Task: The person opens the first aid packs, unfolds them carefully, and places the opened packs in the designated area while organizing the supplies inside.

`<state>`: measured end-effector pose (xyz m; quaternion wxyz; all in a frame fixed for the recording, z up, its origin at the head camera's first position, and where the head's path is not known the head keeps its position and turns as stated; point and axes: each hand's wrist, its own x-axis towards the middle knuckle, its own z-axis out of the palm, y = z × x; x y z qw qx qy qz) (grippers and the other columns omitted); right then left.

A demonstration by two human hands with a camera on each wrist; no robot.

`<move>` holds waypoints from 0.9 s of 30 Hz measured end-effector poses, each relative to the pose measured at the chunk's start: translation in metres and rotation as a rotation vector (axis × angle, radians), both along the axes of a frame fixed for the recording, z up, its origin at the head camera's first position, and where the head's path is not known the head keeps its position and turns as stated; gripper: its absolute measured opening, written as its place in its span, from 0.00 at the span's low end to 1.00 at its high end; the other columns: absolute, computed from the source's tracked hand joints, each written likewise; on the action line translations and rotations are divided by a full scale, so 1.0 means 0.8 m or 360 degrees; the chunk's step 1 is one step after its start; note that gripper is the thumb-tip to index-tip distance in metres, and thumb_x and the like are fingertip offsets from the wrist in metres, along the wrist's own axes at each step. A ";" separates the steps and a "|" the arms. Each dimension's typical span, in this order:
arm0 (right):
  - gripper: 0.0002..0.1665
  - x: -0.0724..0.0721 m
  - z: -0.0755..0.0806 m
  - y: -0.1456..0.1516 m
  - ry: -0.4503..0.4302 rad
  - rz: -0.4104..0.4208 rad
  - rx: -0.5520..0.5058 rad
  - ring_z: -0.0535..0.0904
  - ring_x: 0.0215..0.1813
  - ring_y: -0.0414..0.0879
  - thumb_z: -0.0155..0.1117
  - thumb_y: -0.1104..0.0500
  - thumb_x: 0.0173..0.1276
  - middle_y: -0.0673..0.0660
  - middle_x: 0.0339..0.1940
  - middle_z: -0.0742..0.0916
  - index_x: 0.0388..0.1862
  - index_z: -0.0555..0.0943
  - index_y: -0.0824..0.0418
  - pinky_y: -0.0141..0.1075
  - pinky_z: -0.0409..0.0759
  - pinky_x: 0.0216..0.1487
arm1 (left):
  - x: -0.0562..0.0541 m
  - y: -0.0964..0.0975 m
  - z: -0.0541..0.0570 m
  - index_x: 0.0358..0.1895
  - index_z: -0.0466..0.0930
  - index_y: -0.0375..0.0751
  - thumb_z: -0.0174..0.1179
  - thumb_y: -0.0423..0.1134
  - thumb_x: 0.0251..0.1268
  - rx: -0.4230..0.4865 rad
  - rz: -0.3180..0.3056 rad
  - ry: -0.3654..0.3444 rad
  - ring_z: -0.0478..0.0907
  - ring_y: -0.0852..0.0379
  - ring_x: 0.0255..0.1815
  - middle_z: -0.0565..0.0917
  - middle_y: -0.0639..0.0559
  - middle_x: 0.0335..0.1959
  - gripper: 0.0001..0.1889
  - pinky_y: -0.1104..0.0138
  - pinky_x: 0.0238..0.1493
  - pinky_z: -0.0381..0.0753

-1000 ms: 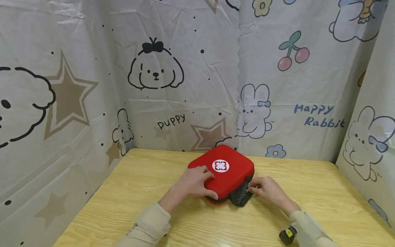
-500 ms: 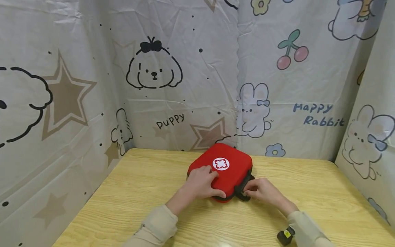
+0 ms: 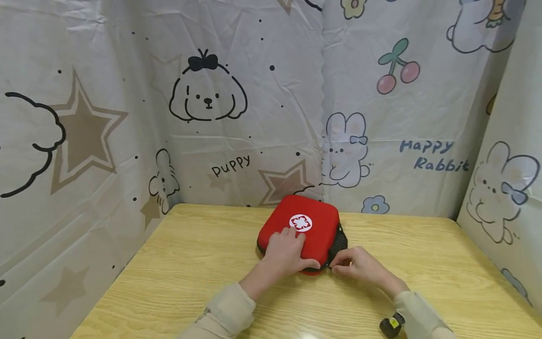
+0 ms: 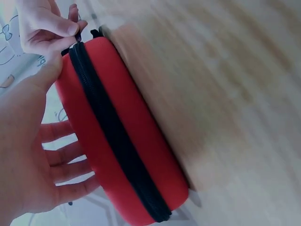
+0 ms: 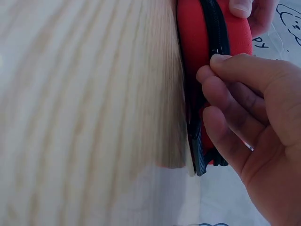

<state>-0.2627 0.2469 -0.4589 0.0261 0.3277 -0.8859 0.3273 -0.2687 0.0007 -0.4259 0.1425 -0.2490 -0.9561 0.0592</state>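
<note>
A red zippered case (image 3: 317, 241) with a white round emblem lies on the table in the head view. My left hand (image 3: 284, 252) rests on its lid, fingers spread and thumb along the near edge. The black zipper (image 4: 112, 127) runs around the side and looks closed along the stretch in the left wrist view. At the near right corner, my right hand (image 3: 363, 267) pinches the small zipper pull (image 4: 78, 36) between thumb and forefinger. Its other fingers curve loosely beside the case in the right wrist view. A black handle (image 3: 338, 241) sticks out on the right side.
The wooden table (image 3: 190, 263) extends around the case. A cloth (image 3: 228, 141) printed with cartoons stands behind it and along both sides. A small black device (image 3: 390, 326) with a yellow label sits at the right wrist.
The case has turned counterclockwise, its handle swinging away toward the back. My right hand has moved slightly left and nearer with the zipper pull; my left hand has shifted right on the lid.
</note>
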 end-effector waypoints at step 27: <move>0.04 -0.003 0.009 0.029 -0.0126 -0.0196 0.0130 0.72 0.26 0.30 0.66 0.60 0.67 0.42 0.25 0.82 0.35 0.86 0.59 0.28 0.75 0.27 | -0.046 -0.078 0.009 0.61 0.80 0.52 0.64 0.62 0.60 0.0331 -0.0349 -0.0452 0.72 0.52 0.70 0.76 0.52 0.68 0.29 0.58 0.68 0.72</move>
